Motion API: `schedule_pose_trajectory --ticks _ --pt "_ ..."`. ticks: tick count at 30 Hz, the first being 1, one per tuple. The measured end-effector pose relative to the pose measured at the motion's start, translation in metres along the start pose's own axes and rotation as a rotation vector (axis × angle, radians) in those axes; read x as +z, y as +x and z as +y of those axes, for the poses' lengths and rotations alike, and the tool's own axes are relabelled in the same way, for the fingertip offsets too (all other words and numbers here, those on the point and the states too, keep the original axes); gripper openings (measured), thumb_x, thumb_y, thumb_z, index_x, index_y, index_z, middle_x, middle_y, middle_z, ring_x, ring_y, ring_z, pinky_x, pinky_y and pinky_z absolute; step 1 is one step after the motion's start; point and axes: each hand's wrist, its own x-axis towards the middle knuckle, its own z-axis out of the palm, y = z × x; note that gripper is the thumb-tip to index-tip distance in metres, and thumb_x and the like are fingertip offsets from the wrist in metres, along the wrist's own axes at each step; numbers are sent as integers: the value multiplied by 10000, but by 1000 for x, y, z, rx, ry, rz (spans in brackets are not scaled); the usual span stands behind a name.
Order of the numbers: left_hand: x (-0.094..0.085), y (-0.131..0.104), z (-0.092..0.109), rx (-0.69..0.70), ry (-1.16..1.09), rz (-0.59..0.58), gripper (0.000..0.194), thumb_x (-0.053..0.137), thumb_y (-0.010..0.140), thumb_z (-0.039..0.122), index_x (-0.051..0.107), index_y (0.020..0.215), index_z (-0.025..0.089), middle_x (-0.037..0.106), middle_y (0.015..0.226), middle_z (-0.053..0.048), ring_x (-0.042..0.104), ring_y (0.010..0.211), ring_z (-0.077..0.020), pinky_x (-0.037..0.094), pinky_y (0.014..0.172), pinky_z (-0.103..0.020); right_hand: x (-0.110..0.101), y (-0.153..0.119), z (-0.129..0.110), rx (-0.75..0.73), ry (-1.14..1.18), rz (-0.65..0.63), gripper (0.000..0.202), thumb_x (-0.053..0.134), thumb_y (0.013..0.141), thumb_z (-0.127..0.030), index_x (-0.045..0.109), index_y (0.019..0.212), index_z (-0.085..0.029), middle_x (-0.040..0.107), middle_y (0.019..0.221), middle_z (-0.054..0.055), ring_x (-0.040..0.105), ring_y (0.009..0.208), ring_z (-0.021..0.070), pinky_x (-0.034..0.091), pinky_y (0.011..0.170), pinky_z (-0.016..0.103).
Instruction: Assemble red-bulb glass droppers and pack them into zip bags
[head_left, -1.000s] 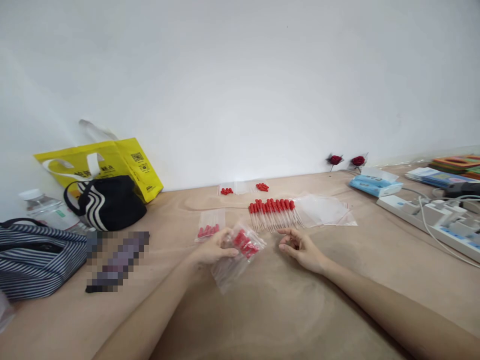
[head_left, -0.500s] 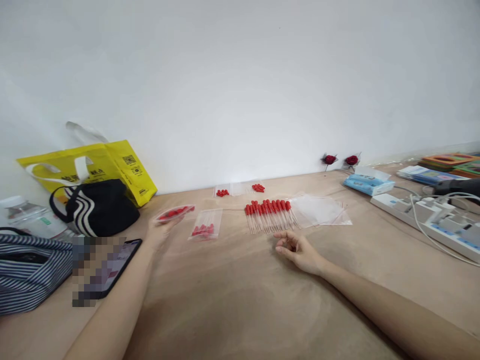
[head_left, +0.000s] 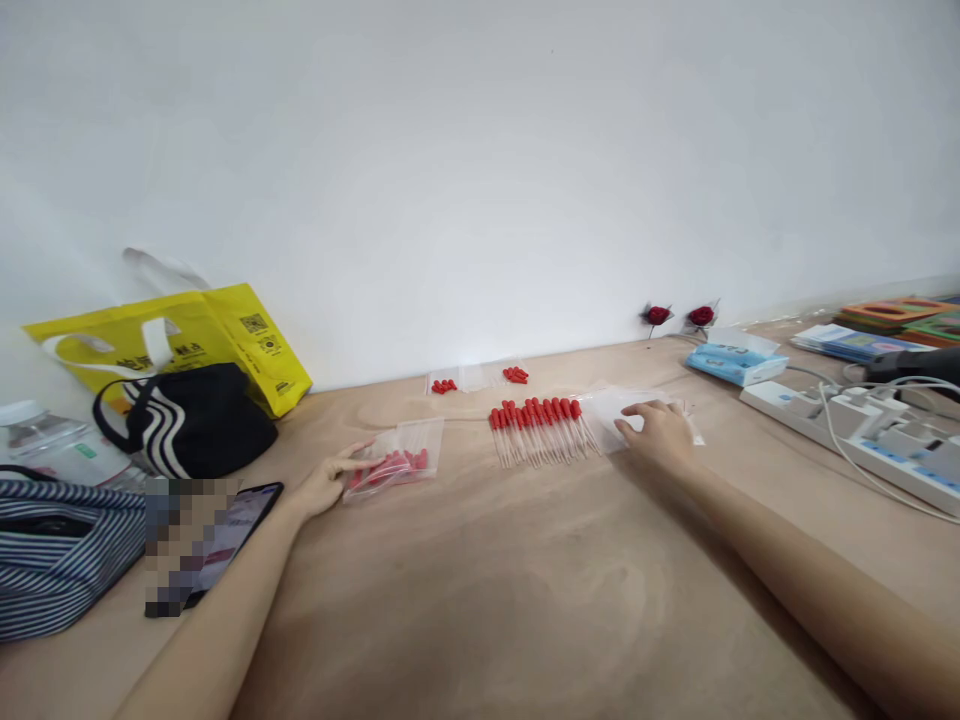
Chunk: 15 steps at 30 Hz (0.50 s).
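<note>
"Where's the bag of red bits [head_left: 363, 488] now?"

"Down on the table [head_left: 480, 600], left of the middle and well in from the back edge. A moment ago it was up in the air. Now it lies partly over another bag of red bits [head_left: 426, 438]."

"Did the left hand [head_left: 324, 487] let go?"

"I can't tell. Its fingers are stretched out, touching the bag."

"And the right hand [head_left: 660, 435]?"

"It moved too! It was by the sticks with red tops [head_left: 536, 415]. Now it's over the flat clear bags [head_left: 600, 408], right of the sticks. Its fingers are bent, with the thumb a bit apart."

"What does that mean?"

"I think the red bag is put down, and the right hand is busy with clear bags."

"Anything farther?"

"Two little heaps of red bits [head_left: 444, 386], near the back edge."
</note>
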Motion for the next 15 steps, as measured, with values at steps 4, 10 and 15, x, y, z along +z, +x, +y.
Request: schedule_pose_trajectory --ticks 4,10,15 --pt "-11 -5 4 35 112 41 268 556 597 278 720 808 248 653 982 -75 511 1064 -307 327 973 -433 6 13 18 71 -233 -169 465 481 711 -524 637 927 -142 588 1023 166 504 967 335 354 778 456" --pt "50 -22 66 291 202 266 332 375 778 177 661 943 209 607 1070 -62 507 1074 -225 373 952 -438 17 14 27 35 -322 -175 316 385 793 -240 658 813 -84 635 867 191 590 839 281 401 678 344" --pt "113 -41 124 416 187 -98 344 387 827 164 569 1113 222 528 1214 -55 432 1167 -192 387 956 -387 6 9 21 -21 -260 46 290 376 797 -182 659 790 -116 650 892 158 593 848 276 372 777 412"
